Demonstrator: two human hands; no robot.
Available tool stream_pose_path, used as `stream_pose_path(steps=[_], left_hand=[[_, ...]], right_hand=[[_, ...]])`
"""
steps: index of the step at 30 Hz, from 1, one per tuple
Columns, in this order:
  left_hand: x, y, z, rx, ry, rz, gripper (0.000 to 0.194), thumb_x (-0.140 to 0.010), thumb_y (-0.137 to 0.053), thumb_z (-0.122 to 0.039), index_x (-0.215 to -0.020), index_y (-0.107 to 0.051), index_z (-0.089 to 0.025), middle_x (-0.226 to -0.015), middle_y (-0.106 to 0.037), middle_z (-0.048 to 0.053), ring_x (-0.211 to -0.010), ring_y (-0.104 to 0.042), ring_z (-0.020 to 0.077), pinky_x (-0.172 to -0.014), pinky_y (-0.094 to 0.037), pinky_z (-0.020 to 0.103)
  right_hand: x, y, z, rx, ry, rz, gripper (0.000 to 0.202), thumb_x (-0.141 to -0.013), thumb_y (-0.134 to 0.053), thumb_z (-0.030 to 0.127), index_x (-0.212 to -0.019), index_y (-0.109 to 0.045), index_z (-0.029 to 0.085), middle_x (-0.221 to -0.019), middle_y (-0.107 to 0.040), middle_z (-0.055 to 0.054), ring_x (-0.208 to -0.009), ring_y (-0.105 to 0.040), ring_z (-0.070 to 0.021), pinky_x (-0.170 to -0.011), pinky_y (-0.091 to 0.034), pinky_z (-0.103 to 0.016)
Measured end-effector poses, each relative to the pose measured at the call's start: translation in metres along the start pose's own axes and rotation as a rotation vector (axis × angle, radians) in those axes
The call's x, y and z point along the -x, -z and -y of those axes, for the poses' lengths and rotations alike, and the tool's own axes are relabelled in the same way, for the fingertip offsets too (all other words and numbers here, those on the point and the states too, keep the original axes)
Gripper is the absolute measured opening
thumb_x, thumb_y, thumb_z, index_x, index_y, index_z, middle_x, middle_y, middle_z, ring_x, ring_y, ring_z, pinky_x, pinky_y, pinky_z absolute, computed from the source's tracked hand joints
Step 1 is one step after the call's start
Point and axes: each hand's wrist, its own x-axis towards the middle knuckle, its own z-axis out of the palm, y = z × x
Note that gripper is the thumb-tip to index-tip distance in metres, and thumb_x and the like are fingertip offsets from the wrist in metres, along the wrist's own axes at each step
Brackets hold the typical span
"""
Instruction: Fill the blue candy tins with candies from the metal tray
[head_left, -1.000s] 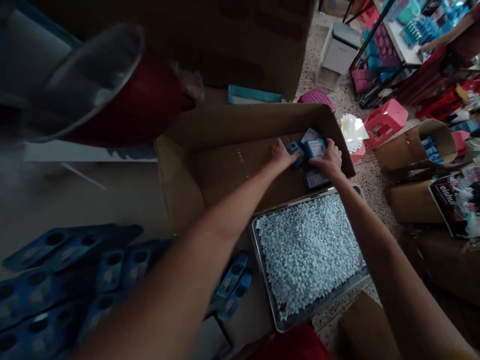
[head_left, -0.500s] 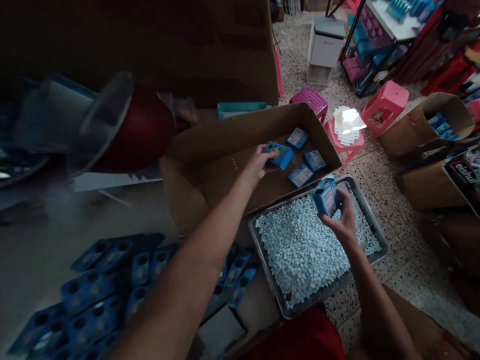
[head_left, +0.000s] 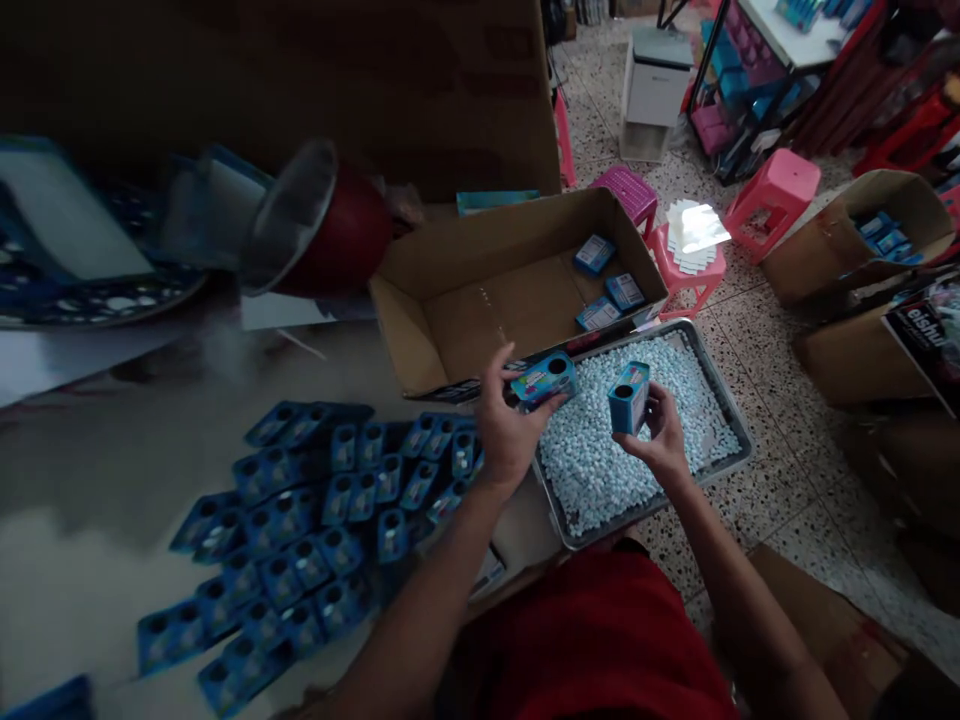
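Note:
My left hand [head_left: 510,425] is closed around a small blue box [head_left: 547,378] with a dark round hole in its face, held at the near edge of the open carton [head_left: 480,290]. Another small blue box [head_left: 628,398], upright with a dark hole at its top, is gripped by my right hand [head_left: 661,438]. Both boxes are above the metal tray [head_left: 739,428], which holds a heap of pale blue and white pellets [head_left: 607,485]. Inside the carton, three blue boxes [head_left: 595,254] lie at the right end.
Many blue boxes with holes [head_left: 292,560] lie in rows on the table at left. A red scoop-like vessel [head_left: 349,235] stands behind them. Pink stools [head_left: 776,195], a white bin [head_left: 656,95] and cardboard boxes [head_left: 832,240] are on the speckled floor at right.
My left hand has come back from over the carton toward me, bringing its blue box to the tray's edge. My right hand has shifted slightly left with its box. The view has turned left.

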Motion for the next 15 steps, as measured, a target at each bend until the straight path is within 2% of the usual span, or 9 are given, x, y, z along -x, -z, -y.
stream_pose_path(steps=[4,6,7,9,10,12,15], left_hand=[[0.045,-0.018,0.006,0.156,0.278,-0.008,0.055,-0.07,-0.1,-0.039,-0.118,-0.075,-0.024,-0.115,-0.078,0.006,-0.108,-0.076,0.0273,-0.107,-0.062,0.046],[0.061,-0.025,0.01,0.302,0.426,-0.016,0.049,-0.073,-0.097,-0.041,-0.112,-0.074,-0.023,-0.111,-0.08,0.004,-0.101,-0.078,0.025,-0.103,-0.064,0.043],[0.067,-0.027,0.011,0.355,0.481,-0.021,0.046,-0.074,-0.096,-0.042,-0.11,-0.073,-0.023,-0.109,-0.081,0.004,-0.099,-0.078,0.0243,-0.101,-0.064,0.042],[0.078,-0.029,0.013,0.389,0.544,-0.025,0.044,-0.075,-0.095,-0.045,-0.104,-0.073,-0.022,-0.107,-0.082,0.004,-0.098,-0.079,0.0244,-0.098,-0.065,0.04],[0.082,-0.03,0.014,0.382,0.56,-0.024,0.044,-0.076,-0.095,-0.048,-0.104,-0.074,-0.022,-0.107,-0.082,0.005,-0.099,-0.079,0.025,-0.098,-0.065,0.04],[0.089,-0.033,0.015,0.368,0.581,-0.022,0.05,-0.077,-0.096,-0.055,-0.109,-0.076,-0.022,-0.113,-0.083,0.006,-0.106,-0.079,0.0264,-0.103,-0.064,0.041],[0.1,-0.044,0.015,0.455,0.688,-0.026,0.067,-0.076,-0.091,-0.076,-0.116,-0.076,-0.024,-0.121,-0.083,0.007,-0.116,-0.077,0.0279,-0.105,-0.062,0.04]], right_hand=[[0.034,-0.001,-0.014,-0.076,-0.103,0.002,0.099,-0.046,-0.106,0.043,-0.129,-0.054,0.029,-0.119,-0.068,-0.003,-0.108,-0.068,-0.0247,-0.094,-0.06,-0.038],[0.043,-0.004,-0.017,-0.107,-0.199,0.013,0.098,-0.041,-0.107,0.045,-0.123,-0.056,0.029,-0.112,-0.07,-0.001,-0.1,-0.069,-0.0242,-0.087,-0.062,-0.036],[0.045,-0.004,-0.018,-0.118,-0.253,0.012,0.094,-0.043,-0.106,0.048,-0.12,-0.057,0.028,-0.107,-0.071,-0.001,-0.096,-0.07,-0.024,-0.084,-0.062,-0.036],[0.046,-0.004,-0.017,-0.088,-0.293,-0.021,0.079,-0.057,-0.1,0.055,-0.12,-0.061,0.027,-0.102,-0.073,-0.001,-0.091,-0.07,-0.0243,-0.08,-0.063,-0.038],[0.045,-0.003,-0.017,-0.03,-0.244,-0.055,0.072,-0.067,-0.096,0.057,-0.123,-0.063,0.027,-0.106,-0.074,-0.003,-0.095,-0.071,-0.0257,-0.084,-0.064,-0.04],[0.042,-0.002,-0.019,0.182,-0.017,-0.125,0.061,-0.084,-0.086,0.052,-0.137,-0.066,0.031,-0.12,-0.074,-0.007,-0.112,-0.07,-0.0299,-0.1,-0.063,-0.048],[0.042,-0.009,-0.032,0.628,0.423,-0.12,0.05,-0.101,-0.066,0.029,-0.151,-0.067,0.033,-0.131,-0.069,-0.012,-0.127,-0.064,-0.0322,-0.118,-0.054,-0.057]])
